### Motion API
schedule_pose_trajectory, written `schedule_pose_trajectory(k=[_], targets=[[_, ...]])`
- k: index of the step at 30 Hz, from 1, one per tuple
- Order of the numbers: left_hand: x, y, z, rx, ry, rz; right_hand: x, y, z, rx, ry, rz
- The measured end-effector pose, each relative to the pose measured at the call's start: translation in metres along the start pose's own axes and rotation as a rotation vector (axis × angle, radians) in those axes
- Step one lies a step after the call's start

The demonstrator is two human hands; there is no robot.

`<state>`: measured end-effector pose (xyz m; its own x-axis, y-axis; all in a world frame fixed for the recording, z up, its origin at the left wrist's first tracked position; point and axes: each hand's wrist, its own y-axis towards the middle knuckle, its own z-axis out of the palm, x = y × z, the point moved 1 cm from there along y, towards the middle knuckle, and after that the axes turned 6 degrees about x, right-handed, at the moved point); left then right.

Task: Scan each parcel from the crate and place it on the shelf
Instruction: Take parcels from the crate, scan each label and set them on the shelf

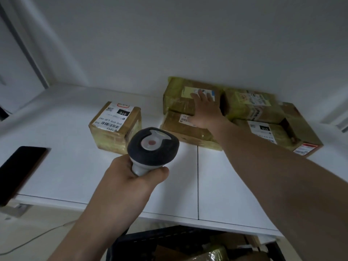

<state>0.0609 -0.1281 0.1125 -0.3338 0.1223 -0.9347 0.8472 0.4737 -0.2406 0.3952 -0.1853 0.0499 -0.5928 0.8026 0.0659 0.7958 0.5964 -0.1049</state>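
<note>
Here, the scanner (153,146) is clasped at its handle by the curled left hand (130,183). The right hand (204,112) lies flat, fingers spread, on the top parcel (178,99), stacked on a lower parcel (175,129) on the shelf (226,176). It should be pressed square before release, so that nothing is tipped.

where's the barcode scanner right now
The barcode scanner is centre of the head view, gripped by the left hand above the white shelf, near the lone parcel.
</note>
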Motion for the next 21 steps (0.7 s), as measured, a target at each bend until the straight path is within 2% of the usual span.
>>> schedule_pose_trajectory(k=[4, 21], targets=[[0.001, -0.001, 0.008, 0.017, 0.021, -0.007, -0.008, 0.01, 0.004, 0.099, 0.007, 0.021], [0.0, -0.008, 0.022, 0.031, 0.06, -0.011, -0.01, 0.015, -0.001, 0.122, -0.081, 0.064]])
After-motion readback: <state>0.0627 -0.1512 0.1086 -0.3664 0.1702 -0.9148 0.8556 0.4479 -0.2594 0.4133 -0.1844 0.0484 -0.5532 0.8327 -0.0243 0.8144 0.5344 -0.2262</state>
